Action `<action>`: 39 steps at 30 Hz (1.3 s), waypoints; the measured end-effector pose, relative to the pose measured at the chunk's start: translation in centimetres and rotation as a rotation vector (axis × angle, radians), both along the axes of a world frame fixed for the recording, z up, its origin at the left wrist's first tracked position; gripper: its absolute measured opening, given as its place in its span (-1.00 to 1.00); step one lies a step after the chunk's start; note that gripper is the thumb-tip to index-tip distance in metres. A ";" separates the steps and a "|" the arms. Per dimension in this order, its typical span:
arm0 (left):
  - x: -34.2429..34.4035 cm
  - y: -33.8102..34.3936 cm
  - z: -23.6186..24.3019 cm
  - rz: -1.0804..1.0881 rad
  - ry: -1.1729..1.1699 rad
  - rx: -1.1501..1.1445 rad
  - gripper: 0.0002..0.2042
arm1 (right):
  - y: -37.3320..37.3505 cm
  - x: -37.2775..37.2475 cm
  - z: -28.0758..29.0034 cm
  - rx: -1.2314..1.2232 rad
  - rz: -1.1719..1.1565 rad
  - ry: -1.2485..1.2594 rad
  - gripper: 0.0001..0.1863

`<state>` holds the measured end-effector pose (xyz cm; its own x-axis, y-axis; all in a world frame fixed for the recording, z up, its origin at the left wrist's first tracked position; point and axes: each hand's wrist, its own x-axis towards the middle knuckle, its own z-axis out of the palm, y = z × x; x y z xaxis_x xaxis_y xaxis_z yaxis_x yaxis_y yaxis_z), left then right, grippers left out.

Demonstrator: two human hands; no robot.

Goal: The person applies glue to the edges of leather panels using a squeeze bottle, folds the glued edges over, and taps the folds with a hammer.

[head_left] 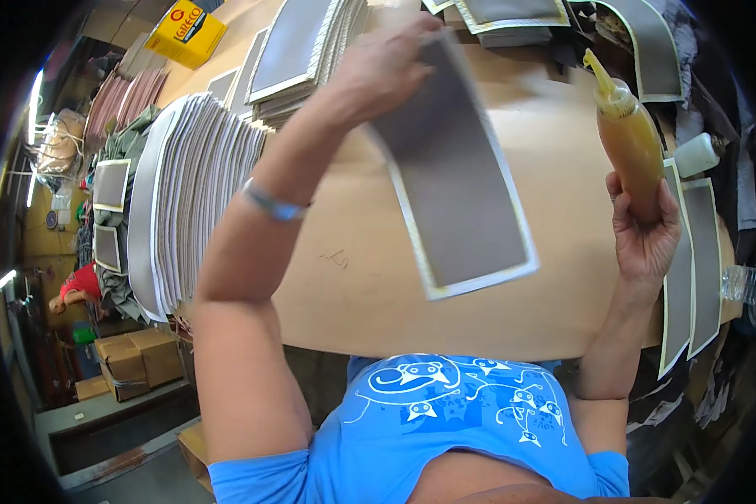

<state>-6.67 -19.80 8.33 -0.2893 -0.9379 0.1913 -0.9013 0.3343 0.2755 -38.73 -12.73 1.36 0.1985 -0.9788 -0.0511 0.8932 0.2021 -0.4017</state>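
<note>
My left hand (pixel 376 74) grips the top end of a long grey panel (pixel 458 210) with a white, yellow-stained border, which hangs slanting over the tan worktable (pixel 328 311). My right hand (pixel 645 239) is closed round a tall squeeze bottle (pixel 630 143) of amber liquid, held upright with its pale yellow nozzle on top. Two similar long panels (pixel 701 269) lie along the table's right side, beside that hand. Behind my left arm stands a thick stack of grey-white pieces (pixel 176 193), and another stack (pixel 290 46) sits at the back.
A yellow tin (pixel 186 32) is at the back left, more panels (pixel 512 10) at the back. A white container (pixel 693 155) is at the right. Left of the table are green cloth (pixel 126 134), cardboard boxes (pixel 139 365) and a person in red (pixel 80 286).
</note>
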 end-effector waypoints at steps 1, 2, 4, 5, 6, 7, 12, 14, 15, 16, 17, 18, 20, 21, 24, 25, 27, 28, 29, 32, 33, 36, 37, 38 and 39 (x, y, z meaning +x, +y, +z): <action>1.8 1.7 0.5 0.007 0.098 0.016 -0.58 | 0.2 0.1 0.1 -0.009 -0.001 0.024 -0.55; 3.6 3.4 0.4 0.023 0.192 0.035 -0.57 | 0.1 0.4 0.0 -0.015 0.006 0.045 -0.55; 6.7 6.7 -1.2 0.159 0.366 0.102 -0.52 | 0.3 1.2 0.0 -0.043 -0.042 0.223 -0.55; 8.0 8.2 -2.9 0.181 0.468 0.047 -0.54 | 0.4 1.4 0.3 -0.055 -0.071 0.316 -0.56; 8.2 10.1 -4.2 0.231 0.545 -0.002 -0.57 | 0.4 1.8 0.5 -0.101 -0.114 0.393 -0.56; 7.7 12.0 -5.4 0.318 0.802 0.051 -0.57 | 0.4 2.7 0.5 -0.138 -0.149 0.479 -0.57; 3.6 19.6 -8.0 0.577 1.193 0.168 -0.54 | 0.5 3.4 0.8 -0.303 -0.251 0.762 -0.59; 1.8 21.0 -7.9 0.665 1.031 0.167 -0.53 | 0.5 2.4 1.4 -0.317 -0.329 0.848 -0.59; 1.5 21.4 -8.0 0.626 0.792 0.095 -0.53 | 0.6 2.1 1.5 -0.328 -0.365 0.885 -0.59; 1.3 21.6 -8.0 0.581 0.557 0.021 -0.53 | 0.9 2.2 2.1 -0.330 -0.417 0.968 -0.61; 1.2 21.7 -7.9 0.535 0.315 -0.065 -0.53 | 0.9 2.1 2.1 -0.365 -0.482 1.089 -0.61; 1.0 21.7 -7.7 0.517 0.272 -0.152 -0.56 | 1.0 2.0 2.1 -0.400 -0.546 1.210 -0.62; 1.6 21.9 -8.2 0.429 0.293 -0.083 -0.56 | 1.0 2.0 2.2 -0.522 -0.639 1.439 -0.63; 1.8 22.0 -8.3 0.385 0.299 -0.050 -0.57 | 0.9 2.0 2.1 -0.596 -0.649 1.526 -0.63; 1.5 22.3 -8.5 0.386 0.291 -0.062 -0.57 | 0.3 2.4 1.9 -0.773 -0.622 1.691 -0.64; 1.4 22.3 -8.6 0.386 0.302 -0.067 -0.57 | 0.0 2.5 1.8 -0.812 -0.626 1.711 -0.63; 1.4 22.3 -8.4 0.385 0.317 -0.073 -0.56 | -0.6 2.8 1.6 -0.886 -0.632 1.745 -0.62; 1.3 22.3 -8.4 0.378 0.299 -0.072 -0.56 | -0.7 2.8 1.8 -0.906 -0.628 1.763 -0.62; 1.3 22.3 -8.2 0.372 0.278 -0.070 -0.57 | -1.0 2.9 2.1 -0.956 -0.622 1.769 -0.62; 1.1 22.3 -8.1 0.371 0.272 -0.063 -0.58 | -1.4 2.8 2.7 -1.070 -0.602 1.807 -0.62; 1.1 22.4 -8.1 0.376 0.278 -0.060 -0.59 | -1.2 2.7 2.9 -1.084 -0.594 1.834 -0.63; 0.7 22.3 -7.9 0.385 0.280 -0.055 -0.61 | -0.7 2.0 3.0 -1.082 -0.573 1.833 -0.62; 0.5 22.4 -8.0 0.392 0.275 -0.054 -0.60 | -0.7 1.8 2.9 -1.074 -0.566 1.817 -0.62; 0.4 22.2 -7.9 0.390 0.273 -0.053 -0.60 | -0.8 1.8 3.0 -1.069 -0.575 1.821 -0.62; 0.4 22.2 -7.8 0.388 0.270 -0.052 -0.60 | -1.0 1.9 2.9 -1.064 -0.583 1.823 -0.62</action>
<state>-6.28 2.38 0.53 0.1468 -0.9540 0.2614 -0.8606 0.0071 0.5092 -36.81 -13.72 4.28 0.3271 -0.6763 0.6599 -0.6249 -0.6787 -0.3858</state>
